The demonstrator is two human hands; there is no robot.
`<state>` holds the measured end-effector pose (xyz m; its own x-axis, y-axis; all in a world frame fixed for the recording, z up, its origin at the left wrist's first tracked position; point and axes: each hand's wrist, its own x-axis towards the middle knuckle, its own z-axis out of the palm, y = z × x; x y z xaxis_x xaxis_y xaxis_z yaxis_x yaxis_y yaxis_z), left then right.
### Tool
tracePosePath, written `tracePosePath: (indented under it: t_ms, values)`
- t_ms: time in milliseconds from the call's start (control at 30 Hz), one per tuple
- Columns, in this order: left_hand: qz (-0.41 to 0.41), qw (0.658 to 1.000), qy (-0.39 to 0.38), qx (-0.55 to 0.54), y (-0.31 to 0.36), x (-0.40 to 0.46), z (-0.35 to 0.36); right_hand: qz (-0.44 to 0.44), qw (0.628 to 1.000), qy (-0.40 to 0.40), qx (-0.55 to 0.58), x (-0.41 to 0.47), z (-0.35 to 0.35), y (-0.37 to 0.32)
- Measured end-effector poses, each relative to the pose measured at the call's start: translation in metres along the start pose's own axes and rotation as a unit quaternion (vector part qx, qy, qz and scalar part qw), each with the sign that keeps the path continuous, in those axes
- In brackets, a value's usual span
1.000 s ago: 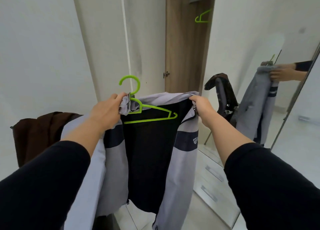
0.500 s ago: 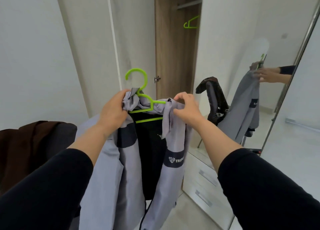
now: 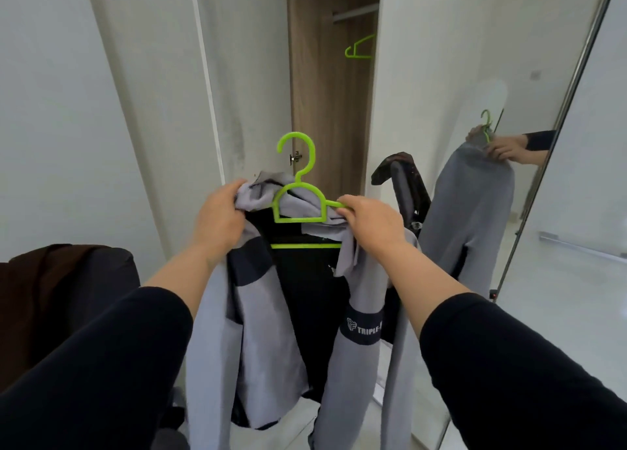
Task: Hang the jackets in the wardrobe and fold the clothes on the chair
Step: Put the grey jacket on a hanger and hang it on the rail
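Note:
A grey jacket (image 3: 261, 331) with dark bands and a black lining hangs from a green hanger (image 3: 298, 195) held up in front of me. My left hand (image 3: 219, 222) grips the jacket's collar and left shoulder at the hanger. My right hand (image 3: 371, 227) grips the right shoulder cloth together with the hanger's right arm. The hook points up, free of any rail. Behind it the wardrobe (image 3: 330, 110) stands open, with a rail (image 3: 354, 10) and an empty green hanger (image 3: 359, 47) on it.
Dark brown and grey clothes (image 3: 57, 297) lie piled at my left. A dark garment (image 3: 403, 185) hangs over a chair back at the right. A mirror door (image 3: 502, 212) at the right reflects the jacket and my hand. White drawers sit low on the right.
My right hand has drawn in from the spread-out jacket front toward the hanger, closing the jacket. The hanger now sits centred and upright, and the view has moved closer to the wardrobe.

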<state>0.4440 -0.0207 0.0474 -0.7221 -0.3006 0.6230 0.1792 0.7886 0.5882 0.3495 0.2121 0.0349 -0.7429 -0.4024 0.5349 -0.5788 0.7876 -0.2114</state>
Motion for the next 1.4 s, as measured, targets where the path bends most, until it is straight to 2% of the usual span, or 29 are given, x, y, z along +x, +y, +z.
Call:
tracePosePath:
  t_ms: [100,200,267,400,500,533,600,667,700,800,867,1000,1200,1400]
  values:
    - [-0.04,0.979,0.049,0.195,-0.011,-0.005,-0.014,0.029,0.999,0.008,-0.015,-0.004,-0.004,0.009]
    - [-0.08,0.958,0.057,0.268,-0.013,-0.005,-0.02,0.002,0.999,0.034,0.034,-0.004,0.001,0.015]
    - [-0.123,0.949,0.021,0.289,-0.017,-0.003,-0.02,-0.017,0.997,0.048,0.058,-0.002,0.002,0.019]
    - [-0.201,0.955,-0.009,0.219,-0.021,-0.003,-0.014,-0.048,0.996,0.055,0.046,-0.003,-0.002,0.015]
    - [-0.187,0.961,-0.006,0.204,-0.016,-0.007,-0.005,-0.011,0.997,0.074,0.023,-0.006,-0.003,0.009]
    - [-0.152,0.964,-0.025,0.215,-0.012,-0.01,0.0,0.016,0.997,0.078,0.018,-0.006,-0.003,0.007]
    - [-0.08,0.971,-0.113,0.196,-0.005,-0.016,0.018,0.06,0.994,0.091,0.022,-0.006,-0.001,0.003]
    - [-0.079,0.972,-0.201,0.092,0.003,-0.021,0.033,0.069,0.992,0.098,0.046,-0.005,0.001,0.0]
    - [-0.1,0.971,-0.212,0.041,0.004,-0.021,0.037,0.068,0.991,0.096,0.058,-0.005,0.001,0.0]
    - [-0.14,0.978,-0.155,-0.018,-0.005,-0.02,0.035,0.065,0.99,0.096,0.078,-0.006,0.001,0.003]
    - [-0.153,0.982,-0.104,0.044,-0.022,-0.022,0.03,0.062,0.989,0.098,0.09,-0.007,-0.001,0.004]
    - [-0.185,0.969,-0.088,0.135,-0.05,-0.031,0.025,0.068,0.981,0.11,0.145,-0.007,-0.003,0.004]
    - [-0.151,0.976,0.098,0.12,-0.042,-0.022,0.01,0.073,0.955,0.126,0.259,-0.001,-0.008,0.0]
    - [-0.129,0.972,0.088,0.175,-0.048,-0.01,-0.017,0.063,0.959,0.11,0.255,-0.002,-0.011,0.012]
